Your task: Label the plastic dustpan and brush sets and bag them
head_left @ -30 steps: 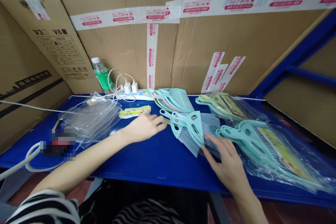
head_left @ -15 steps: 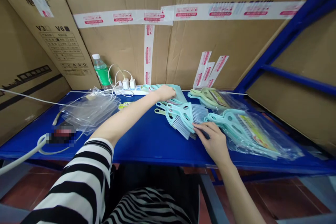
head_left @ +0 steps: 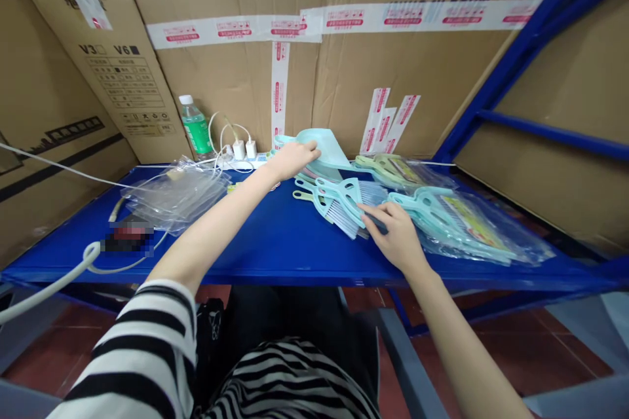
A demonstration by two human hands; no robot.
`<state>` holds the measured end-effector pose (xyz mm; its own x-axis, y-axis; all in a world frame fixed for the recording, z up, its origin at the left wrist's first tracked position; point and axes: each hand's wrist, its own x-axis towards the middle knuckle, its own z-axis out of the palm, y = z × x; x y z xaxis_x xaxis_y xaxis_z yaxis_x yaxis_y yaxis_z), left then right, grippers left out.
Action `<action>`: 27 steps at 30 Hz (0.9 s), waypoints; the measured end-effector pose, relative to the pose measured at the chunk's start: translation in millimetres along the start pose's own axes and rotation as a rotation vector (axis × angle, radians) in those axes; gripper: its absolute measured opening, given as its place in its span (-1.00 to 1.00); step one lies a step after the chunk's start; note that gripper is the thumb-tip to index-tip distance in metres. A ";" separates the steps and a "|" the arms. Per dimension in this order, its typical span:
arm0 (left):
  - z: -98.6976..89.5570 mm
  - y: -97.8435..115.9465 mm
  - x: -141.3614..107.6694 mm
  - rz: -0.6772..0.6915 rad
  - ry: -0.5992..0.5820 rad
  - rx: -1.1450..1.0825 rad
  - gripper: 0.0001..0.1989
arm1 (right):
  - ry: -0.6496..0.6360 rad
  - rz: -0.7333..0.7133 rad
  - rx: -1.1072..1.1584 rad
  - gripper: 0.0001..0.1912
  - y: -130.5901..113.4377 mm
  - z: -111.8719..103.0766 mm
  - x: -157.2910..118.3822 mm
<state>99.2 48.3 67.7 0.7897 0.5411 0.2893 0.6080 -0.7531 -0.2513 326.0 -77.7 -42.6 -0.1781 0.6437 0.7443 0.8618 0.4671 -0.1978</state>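
Note:
My left hand (head_left: 296,158) is closed on a light-blue dustpan (head_left: 330,147), which is raised and tilted above other dustpans at the back of the table. In front of these lies a small pile of hand brushes with pale bristles. The top one is a light-blue hand brush (head_left: 350,195), and its lower edge is pinched between the thumb and fingers of my right hand (head_left: 394,230). A green handle (head_left: 303,196) pokes out from under the pile. To the right are light-blue brush-and-dustpan sets in clear bags (head_left: 457,222), with a pale green bagged set (head_left: 393,170) behind them.
Clear plastic bags (head_left: 179,200) lie on the left of the blue table (head_left: 275,242). A green-labelled bottle (head_left: 195,129) stands behind them, beside white chargers (head_left: 244,149) in a power strip. Cables trail along the left. Cardboard (head_left: 226,78) walls the back; a blue frame (head_left: 506,72) rises at right.
My left hand has lifted the light-blue dustpan off the stack, its pan now upright against the cardboard. My right hand stays at the brush edge. The view has shifted slightly.

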 end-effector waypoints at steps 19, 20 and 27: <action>21.3 17.4 -175.0 0.094 -0.043 0.039 -0.69 | 0.014 -0.116 -0.195 -0.66 -46.3 12.5 77.8; 20.5 19.2 -174.7 0.100 -0.053 0.018 -0.69 | 0.002 -0.160 -0.211 -0.67 -54.7 13.7 85.8; 10.7 21.9 -178.5 0.091 -0.043 -0.298 -0.74 | -0.196 -0.427 -0.177 -0.66 -106.4 49.7 105.5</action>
<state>-27.6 -60.8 0.7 0.8462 0.4772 0.2372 0.4891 -0.8722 0.0095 191.9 -29.3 25.2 -0.6037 0.5271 0.5981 0.7568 0.6147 0.2222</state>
